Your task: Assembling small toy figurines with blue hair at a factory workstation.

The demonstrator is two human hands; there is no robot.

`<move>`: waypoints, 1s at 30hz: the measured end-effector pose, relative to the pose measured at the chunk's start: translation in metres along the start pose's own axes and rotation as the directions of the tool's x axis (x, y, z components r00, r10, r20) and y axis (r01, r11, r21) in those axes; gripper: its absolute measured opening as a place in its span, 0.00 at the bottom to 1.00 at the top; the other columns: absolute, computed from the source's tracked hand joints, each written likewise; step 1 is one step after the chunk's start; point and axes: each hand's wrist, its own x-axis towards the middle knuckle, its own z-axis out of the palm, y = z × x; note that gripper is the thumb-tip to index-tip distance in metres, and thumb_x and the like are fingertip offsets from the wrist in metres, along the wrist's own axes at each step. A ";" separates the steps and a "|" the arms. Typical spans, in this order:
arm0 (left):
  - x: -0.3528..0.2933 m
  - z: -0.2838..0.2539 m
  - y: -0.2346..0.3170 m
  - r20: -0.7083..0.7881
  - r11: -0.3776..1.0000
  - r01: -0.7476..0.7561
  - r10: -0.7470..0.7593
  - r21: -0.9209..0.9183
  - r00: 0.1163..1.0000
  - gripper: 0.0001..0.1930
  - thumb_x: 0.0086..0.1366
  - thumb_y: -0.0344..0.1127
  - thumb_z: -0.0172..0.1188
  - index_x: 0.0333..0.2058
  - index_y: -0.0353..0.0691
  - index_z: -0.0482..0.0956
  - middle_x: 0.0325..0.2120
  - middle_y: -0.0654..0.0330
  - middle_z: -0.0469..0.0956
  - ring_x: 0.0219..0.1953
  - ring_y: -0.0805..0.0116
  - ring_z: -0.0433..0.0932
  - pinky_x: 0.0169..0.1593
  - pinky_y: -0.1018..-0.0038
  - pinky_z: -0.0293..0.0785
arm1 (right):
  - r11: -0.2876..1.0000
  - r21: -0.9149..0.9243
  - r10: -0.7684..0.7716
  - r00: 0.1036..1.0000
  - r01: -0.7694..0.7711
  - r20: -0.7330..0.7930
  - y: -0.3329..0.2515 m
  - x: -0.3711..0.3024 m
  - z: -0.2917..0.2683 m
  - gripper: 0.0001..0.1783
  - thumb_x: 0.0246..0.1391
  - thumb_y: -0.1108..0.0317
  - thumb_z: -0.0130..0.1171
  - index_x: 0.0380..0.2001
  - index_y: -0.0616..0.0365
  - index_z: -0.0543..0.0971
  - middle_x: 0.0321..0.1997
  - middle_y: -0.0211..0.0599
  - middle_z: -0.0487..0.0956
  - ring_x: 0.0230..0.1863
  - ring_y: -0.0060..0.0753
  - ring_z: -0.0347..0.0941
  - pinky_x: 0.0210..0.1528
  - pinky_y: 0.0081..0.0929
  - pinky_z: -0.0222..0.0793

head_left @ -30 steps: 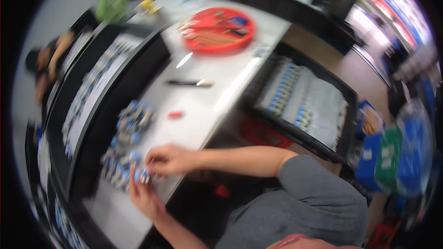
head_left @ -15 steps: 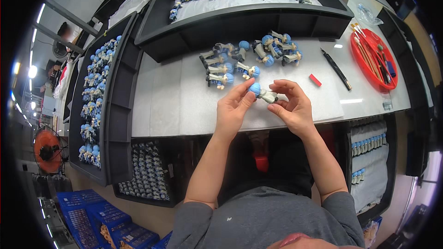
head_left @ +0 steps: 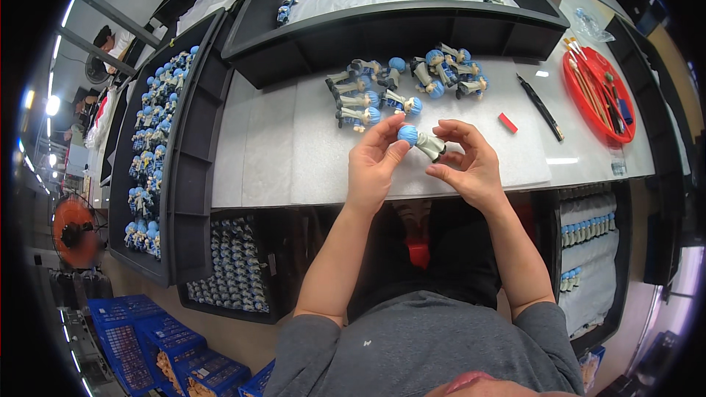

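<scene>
A small figurine (head_left: 428, 144) with blue hair and a pale coat lies tilted between my two hands, its back showing. My left hand (head_left: 373, 167) pinches it at the head with thumb and fingers. Around its dark feet curl the fingers and thumb of my right hand (head_left: 473, 167); the exact contact there is partly hidden. Just beyond my left fingertips, a similar figurine (head_left: 401, 103) lies on the white foam sheet (head_left: 316, 165). More of them lie in a loose group (head_left: 359, 99) to the left and a heap (head_left: 447, 70) to the right.
A black crate (head_left: 397, 33) with figurines in rows stands at the back, another (head_left: 193, 154) at the left. To the right are a red eraser-like block (head_left: 507, 123), a black pen-like tool (head_left: 540, 108) and a red tray (head_left: 597, 95) of brushes. Lower crates flank my legs.
The figurine has tilted, its feet end swinging down and toward me, and more of its coat back shows. Both hands stay around it. The whole view has shifted slightly.
</scene>
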 end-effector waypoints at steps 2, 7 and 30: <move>0.003 0.002 -0.003 0.014 1.000 -0.016 0.016 -0.004 1.000 0.19 0.60 0.22 0.53 0.51 0.32 0.68 0.44 0.57 0.72 0.47 0.71 0.70 0.52 0.76 0.66 | 0.999 -0.038 -0.020 0.999 0.019 -0.029 0.003 0.001 -0.001 0.29 0.39 0.73 0.68 0.48 0.60 0.69 0.44 0.36 0.72 0.47 0.27 0.69 0.42 0.23 0.72; 0.002 -0.003 -0.016 0.099 0.999 -0.037 0.035 0.023 0.994 0.22 0.59 0.19 0.50 0.53 0.33 0.66 0.48 0.52 0.70 0.51 0.65 0.69 0.55 0.71 0.64 | 0.941 -0.283 -0.203 0.979 0.187 -0.029 0.014 -0.002 -0.007 0.18 0.43 0.67 0.65 0.38 0.64 0.76 0.32 0.42 0.78 0.32 0.28 0.75 0.32 0.22 0.69; 0.000 0.003 -0.007 0.030 0.939 -0.007 -0.004 0.344 1.000 0.13 0.64 0.26 0.48 0.47 0.31 0.69 0.44 0.53 0.72 0.43 0.70 0.73 0.51 0.76 0.69 | 0.407 0.006 -0.075 -0.040 -0.913 -0.996 0.142 -0.417 -0.353 0.15 0.38 0.71 0.64 0.34 0.56 0.81 0.32 0.36 0.81 0.34 0.27 0.77 0.38 0.22 0.71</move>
